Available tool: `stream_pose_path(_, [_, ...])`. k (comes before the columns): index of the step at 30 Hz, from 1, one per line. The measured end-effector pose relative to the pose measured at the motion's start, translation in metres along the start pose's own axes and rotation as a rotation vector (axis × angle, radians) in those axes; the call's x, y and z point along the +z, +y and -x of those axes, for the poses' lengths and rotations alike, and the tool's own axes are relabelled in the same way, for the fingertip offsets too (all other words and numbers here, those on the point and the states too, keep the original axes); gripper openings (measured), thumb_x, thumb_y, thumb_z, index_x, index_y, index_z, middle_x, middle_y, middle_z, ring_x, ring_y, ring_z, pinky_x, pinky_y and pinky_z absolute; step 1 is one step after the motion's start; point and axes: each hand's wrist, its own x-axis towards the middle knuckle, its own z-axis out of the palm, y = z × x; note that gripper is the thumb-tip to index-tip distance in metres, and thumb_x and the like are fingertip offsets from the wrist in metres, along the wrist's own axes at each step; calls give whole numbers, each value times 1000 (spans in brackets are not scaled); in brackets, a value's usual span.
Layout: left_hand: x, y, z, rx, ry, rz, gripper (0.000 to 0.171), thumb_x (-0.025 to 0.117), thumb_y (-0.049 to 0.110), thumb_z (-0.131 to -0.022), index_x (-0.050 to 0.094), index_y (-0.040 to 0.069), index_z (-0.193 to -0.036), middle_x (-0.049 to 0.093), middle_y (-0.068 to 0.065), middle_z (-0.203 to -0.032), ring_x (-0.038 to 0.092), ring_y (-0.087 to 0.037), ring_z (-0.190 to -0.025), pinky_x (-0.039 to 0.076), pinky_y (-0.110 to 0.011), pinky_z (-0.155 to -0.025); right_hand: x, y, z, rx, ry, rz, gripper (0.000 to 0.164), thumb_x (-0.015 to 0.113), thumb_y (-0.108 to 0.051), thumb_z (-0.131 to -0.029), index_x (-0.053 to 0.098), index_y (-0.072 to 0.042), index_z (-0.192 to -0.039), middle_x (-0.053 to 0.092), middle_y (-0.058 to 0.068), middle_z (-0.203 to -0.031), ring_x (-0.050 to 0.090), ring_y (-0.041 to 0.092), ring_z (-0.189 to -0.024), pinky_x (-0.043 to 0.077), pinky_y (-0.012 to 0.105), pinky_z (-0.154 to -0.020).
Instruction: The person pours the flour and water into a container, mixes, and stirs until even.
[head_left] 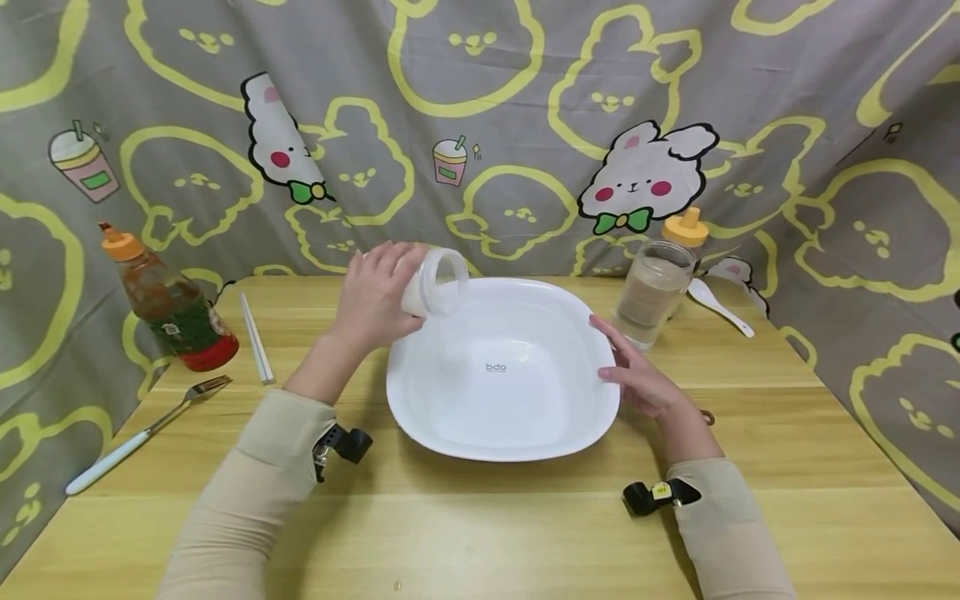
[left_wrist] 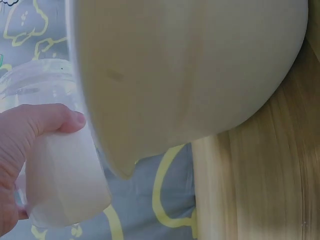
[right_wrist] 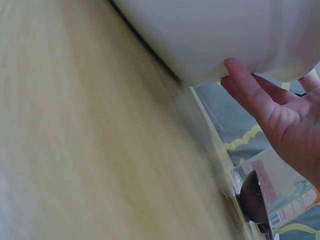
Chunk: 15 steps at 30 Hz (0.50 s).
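My left hand (head_left: 380, 292) grips a clear jar (head_left: 447, 283) with cloudy white contents. The jar is tipped well over, its mouth facing right above the left rim of a white basin (head_left: 555, 417) marked "bdo". In the left wrist view, thumb and fingers wrap the jar (left_wrist: 65, 175), which overlaps the basin's outer wall (left_wrist: 190, 75). At the basin's right side, my right hand (head_left: 645, 379) holds the rim, two fingertips showing over the edge. Below, in the right wrist view, other fingers (right_wrist: 245, 82) touch the outer wall.
Right of the basin stand a jar of clear liquid (head_left: 648, 292), a yellow-capped bottle (head_left: 686, 227) and a white spoon (head_left: 720, 308). Leftward are an orange-capped sauce bottle (head_left: 176, 312), chopsticks (head_left: 257, 342) and a fork (head_left: 150, 429). A patterned curtain (head_left: 517, 125) hangs behind the wooden table (head_left: 480, 533).
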Motion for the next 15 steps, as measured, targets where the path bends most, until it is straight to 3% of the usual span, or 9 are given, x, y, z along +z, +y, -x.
stream_pose_path(8, [2, 8, -3, 41, -47, -34, 82, 74, 29, -51, 37, 15, -123, 44, -13, -117, 36, -37, -110, 26, -61, -87, 1, 2, -1, -8, 6, 15, 76, 49, 2, -79, 10, -24, -139, 2, 13, -140, 42, 21, -106, 46, 47, -73])
stream_pose_path(15, [7, 17, -8, 141, -18, -120, 81, 76, 28, -51, 39, 16, -122, 44, -14, -118, 35, -38, -112, 20, -61, -91, 1, 2, -1, -5, 27, 22, 75, 47, 4, -79, 12, -23, -139, 5, 14, -139, 43, 22, -105, 47, 45, -72])
